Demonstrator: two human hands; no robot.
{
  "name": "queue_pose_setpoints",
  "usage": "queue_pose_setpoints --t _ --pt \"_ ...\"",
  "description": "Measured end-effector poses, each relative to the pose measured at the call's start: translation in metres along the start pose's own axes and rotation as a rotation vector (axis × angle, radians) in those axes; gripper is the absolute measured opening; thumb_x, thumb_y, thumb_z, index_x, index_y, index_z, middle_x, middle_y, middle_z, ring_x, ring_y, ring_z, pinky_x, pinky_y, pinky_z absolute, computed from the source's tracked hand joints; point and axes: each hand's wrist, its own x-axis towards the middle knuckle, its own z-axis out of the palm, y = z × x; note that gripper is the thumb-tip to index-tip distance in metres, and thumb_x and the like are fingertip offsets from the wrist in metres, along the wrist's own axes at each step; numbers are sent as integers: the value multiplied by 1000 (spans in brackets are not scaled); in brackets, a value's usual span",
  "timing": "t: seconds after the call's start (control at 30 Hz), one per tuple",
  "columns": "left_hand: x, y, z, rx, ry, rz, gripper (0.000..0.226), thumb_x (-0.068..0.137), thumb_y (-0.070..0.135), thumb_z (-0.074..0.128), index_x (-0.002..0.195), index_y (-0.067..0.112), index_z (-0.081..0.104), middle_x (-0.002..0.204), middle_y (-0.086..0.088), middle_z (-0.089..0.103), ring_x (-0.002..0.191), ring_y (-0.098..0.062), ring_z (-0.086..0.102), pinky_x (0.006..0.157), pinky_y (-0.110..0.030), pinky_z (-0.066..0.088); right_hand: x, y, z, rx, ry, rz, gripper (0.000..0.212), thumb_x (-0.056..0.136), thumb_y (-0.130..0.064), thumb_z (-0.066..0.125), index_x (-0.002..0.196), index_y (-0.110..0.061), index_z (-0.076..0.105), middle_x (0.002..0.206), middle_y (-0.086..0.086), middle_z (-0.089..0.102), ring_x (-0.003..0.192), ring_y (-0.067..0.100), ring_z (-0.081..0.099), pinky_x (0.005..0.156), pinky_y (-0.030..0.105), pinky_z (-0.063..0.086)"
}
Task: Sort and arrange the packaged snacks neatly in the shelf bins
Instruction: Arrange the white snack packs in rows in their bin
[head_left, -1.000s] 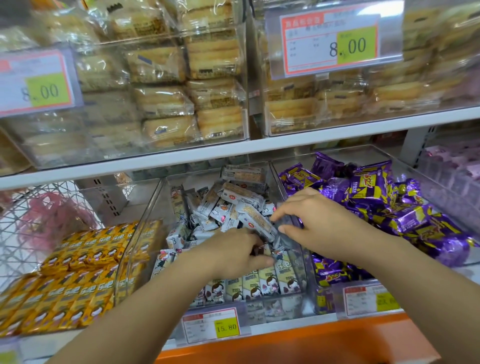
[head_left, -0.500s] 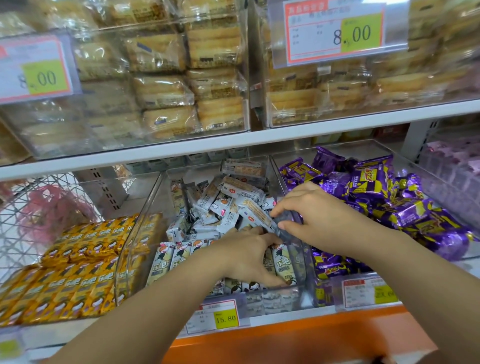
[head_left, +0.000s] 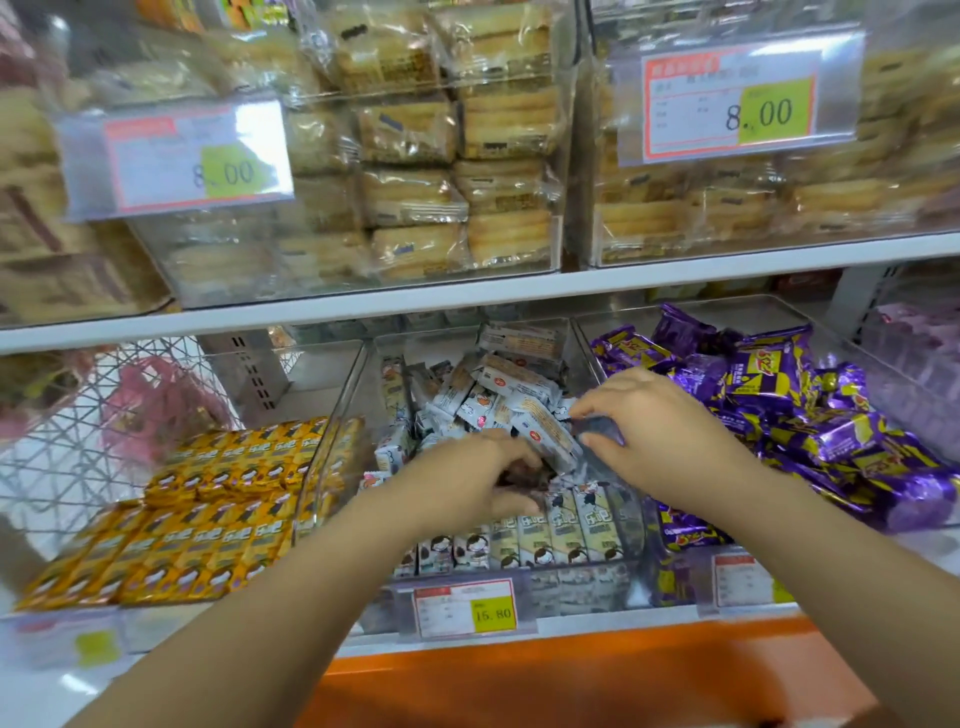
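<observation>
The middle clear bin (head_left: 340, 415) holds a loose heap of white snack packets (head_left: 498, 384) at the back and a neat upright row (head_left: 550, 535) at the front. My left hand (head_left: 478, 486) reaches into the bin just behind that row, and its fingers curl round a dark packet that they mostly hide. At the bin's right wall my right hand (head_left: 660, 431) pinches a small greyish packet (head_left: 597, 430) between thumb and fingers. A long white packet (head_left: 545, 439) leans between the two hands.
Yellow packets (head_left: 208, 509) lie in rows in the left bin and purple packets (head_left: 810, 415) are heaped in the right one. A 15.80 price tag (head_left: 467, 608) hangs on the front. Bins of wrapped cakes (head_left: 457, 171) stand on the shelf above. At far left there is a wire basket (head_left: 78, 441).
My left hand has slid a little deeper into the bin, behind the upright row. The right hand keeps its pinch at the bin wall. The view has shifted slightly.
</observation>
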Motion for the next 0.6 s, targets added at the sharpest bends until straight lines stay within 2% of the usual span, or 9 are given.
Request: queue_pose_setpoints --t 0.1,0.17,0.3,0.4,0.47,0.53,0.6 --pt "-17 -21 -11 47 155 -101 41 91 37 60 131 33 50 131 10 53 110 -11 55 90 -28 46 22 -23 2 -11 -57 15 34 94 -27 53 127 -28 53 128 -3 56 116 21 50 92 37 46" --pt "-25 -31 -17 65 206 -154 38 93 34 58 130 34 51 133 11 52 114 -10 55 90 -27 47 39 -35 10 -48 -87 21 39 93 -20 54 131 -26 48 127 2 55 110 26 55 83 41 51" --pt "-38 -46 -23 75 259 -188 34 95 28 55 128 34 52 132 10 54 113 -12 56 89 -34 52 63 -41 37 -190 -159 102 47 92 -11 53 136 -23 42 123 9 51 110 31 53 77 41 50" --pt "-46 -53 -20 39 285 -175 35 95 29 55 129 34 52 128 11 56 112 -9 56 89 -33 51 66 -43 49 -245 -143 103 41 89 -8 56 128 -19 47 123 8 52 108 30 53 74 38 49" --pt "-50 -53 -19 57 306 -162 33 95 32 54 128 35 52 127 14 56 110 -8 57 88 -32 51 65 -43 43 -166 -144 97 28 88 -7 57 114 -18 52 108 6 56 91 26 56 67 33 46" --pt "-52 -52 -18 50 339 -158 30 95 33 53 126 37 53 125 17 56 108 -8 57 86 -31 52 59 -39 24 -8 -115 107 24 86 -11 61 106 -20 53 86 -3 50 74 18 50 56 28 39" --pt "-53 -49 -17 44 353 -145 30 95 34 52 124 38 54 125 19 55 107 -7 57 87 -30 50 46 -35 2 139 -47 91 31 81 -13 68 106 -26 54 88 -9 46 79 12 46 64 26 39"
